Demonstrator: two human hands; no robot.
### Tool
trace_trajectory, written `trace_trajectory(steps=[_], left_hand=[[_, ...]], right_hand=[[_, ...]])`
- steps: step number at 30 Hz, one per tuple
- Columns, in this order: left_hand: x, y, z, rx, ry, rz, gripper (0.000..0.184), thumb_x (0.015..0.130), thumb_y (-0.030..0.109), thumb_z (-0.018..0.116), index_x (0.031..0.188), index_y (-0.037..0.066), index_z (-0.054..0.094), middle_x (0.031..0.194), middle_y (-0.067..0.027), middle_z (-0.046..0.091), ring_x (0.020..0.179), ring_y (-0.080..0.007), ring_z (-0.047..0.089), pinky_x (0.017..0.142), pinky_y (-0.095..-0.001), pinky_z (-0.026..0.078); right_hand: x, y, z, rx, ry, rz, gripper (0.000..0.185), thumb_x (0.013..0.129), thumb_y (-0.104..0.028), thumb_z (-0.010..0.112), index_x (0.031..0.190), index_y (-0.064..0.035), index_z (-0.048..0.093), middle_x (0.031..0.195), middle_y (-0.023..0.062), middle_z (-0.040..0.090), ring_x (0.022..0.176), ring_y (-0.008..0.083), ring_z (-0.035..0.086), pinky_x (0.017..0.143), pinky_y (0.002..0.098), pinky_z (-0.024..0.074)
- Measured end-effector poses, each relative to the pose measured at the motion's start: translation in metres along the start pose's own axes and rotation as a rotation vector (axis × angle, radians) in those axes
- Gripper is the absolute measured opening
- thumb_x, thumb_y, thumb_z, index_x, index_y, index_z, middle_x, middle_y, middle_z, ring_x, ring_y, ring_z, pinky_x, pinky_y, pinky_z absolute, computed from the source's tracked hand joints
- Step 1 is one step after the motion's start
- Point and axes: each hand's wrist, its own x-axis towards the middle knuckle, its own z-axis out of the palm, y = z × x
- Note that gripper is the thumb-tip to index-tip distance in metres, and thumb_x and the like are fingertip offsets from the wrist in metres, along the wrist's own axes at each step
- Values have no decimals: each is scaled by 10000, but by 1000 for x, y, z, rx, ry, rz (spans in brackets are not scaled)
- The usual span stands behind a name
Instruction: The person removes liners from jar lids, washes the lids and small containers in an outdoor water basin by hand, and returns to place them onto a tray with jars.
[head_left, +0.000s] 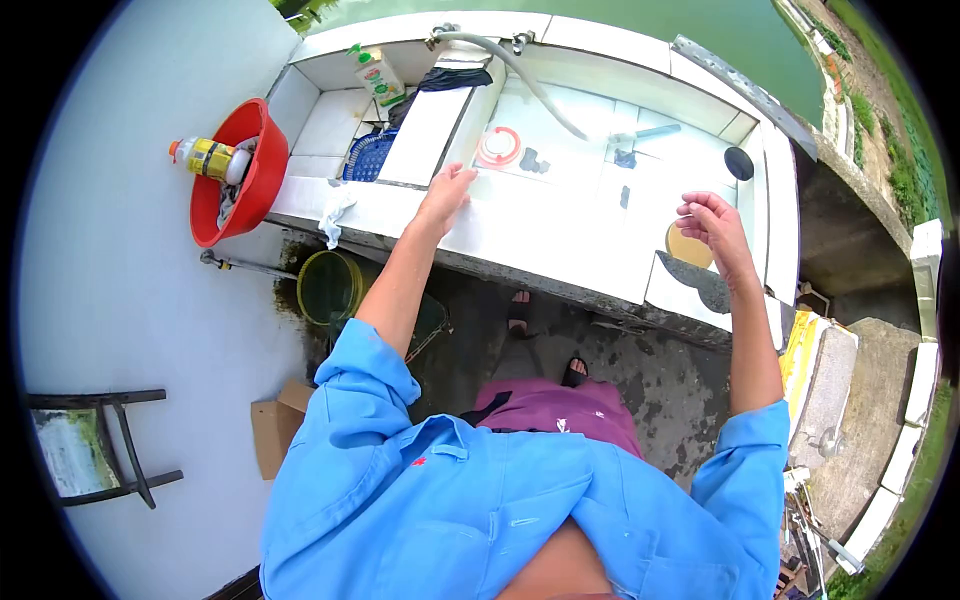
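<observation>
My left hand hovers over the front ledge of the white tiled sink, its fingers loosely stretched and nothing in them. Near it, inside the basin, lies a round red-and-white object. My right hand is above the sink's right end, fingers slightly bent and apart, with no held thing visible. Partly behind that hand is a round tan object. A black round object stands by the basin's right wall. A grey hose hangs from the tap into the basin. A blue-handled tool lies farther back.
A red basin holding a yellow-labelled bottle is at the left. A green-capped bottle and a blue basket occupy the side compartment. Below are a bucket and a cardboard box. Water lies beyond the wall.
</observation>
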Motion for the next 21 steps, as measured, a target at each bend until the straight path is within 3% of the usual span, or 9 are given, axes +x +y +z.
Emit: trace_trajectory(steps=[1, 3, 5, 9, 10, 13, 14, 16, 21], left_hand=[[24, -4, 7, 1, -6, -13, 630, 786, 273, 535, 1250, -39, 245, 1215, -181, 357, 1082, -230, 391, 905, -361, 315], [71, -10, 21, -283, 124, -336, 664, 806, 338, 507, 1264, -37, 208, 1217, -155, 331, 1102, -253, 350, 919, -382, 299], [136, -57, 28, -374, 125, -387, 638, 814, 357, 493, 1257, -21, 233, 1207, -135, 355, 1097, -252, 363, 918, -398, 299], [150, -70, 48, -593, 40, -414, 530, 845, 356, 438, 1249, 56, 271, 1182, -119, 414, 1110, -265, 393, 911, -417, 327], [159, -75, 48, -864, -57, -314, 439, 816, 215, 515, 1189, 54, 351, 1103, -109, 471, 988, -223, 487, 842, -374, 407], [157, -55, 50, -568, -213, -262, 370, 773, 104, 552, 1120, 62, 432, 996, -61, 523, 880, -158, 528, 835, -332, 423], [152, -46, 50, -558, -222, -291, 370, 773, 104, 552, 1120, 62, 432, 996, -61, 523, 880, -158, 528, 835, -332, 423], [140, -27, 50, -558, -441, -324, 439, 694, -3, 567, 1108, 70, 437, 968, -43, 521, 905, -160, 516, 853, -340, 414], [120, 8, 59, -577, -654, -363, 566, 642, -36, 549, 1173, 71, 387, 1075, -71, 477, 992, -187, 476, 867, -352, 407]], right_hand=[[18, 1, 14, -26, -58, 47, 196, 823, -137, 469, 980, -30, 518, 847, 50, 571, 741, 112, 564, 672, 222, 462], [51, 4, 42, 3, -117, 126, 202, 815, -145, 481, 981, -36, 521, 848, 48, 571, 761, 118, 562, 679, 233, 463], [86, 16, 70, 62, -173, 222, 206, 812, -144, 486, 987, -40, 520, 883, 55, 564, 791, 128, 556, 692, 253, 469], [141, 52, 125, 87, -175, 423, 332, 798, -189, 519, 1087, -34, 469, 1061, 79, 488, 944, 181, 501, 724, 294, 472], [151, 61, 139, 134, -156, 455, 395, 797, -245, 530, 1122, -37, 445, 1080, 78, 467, 976, 203, 474, 731, 313, 470], [171, 68, 169, 357, 61, 512, 397, 810, -294, 515, 1114, -44, 454, 1047, 70, 473, 949, 202, 474, 754, 333, 455], [176, 73, 172, 367, 77, 537, 397, 810, -294, 515, 1114, -44, 454, 1047, 70, 473, 949, 202, 474, 754, 333, 455], [183, 81, 172, 626, -36, 460, 451, 804, -346, 519, 1126, -45, 426, 1064, 77, 458, 948, 186, 473, 751, 319, 441], [175, 84, 153, 423, 5, 366, 453, 809, -317, 519, 1158, -63, 382, 1023, 65, 486, 935, 164, 481, 757, 308, 435]])
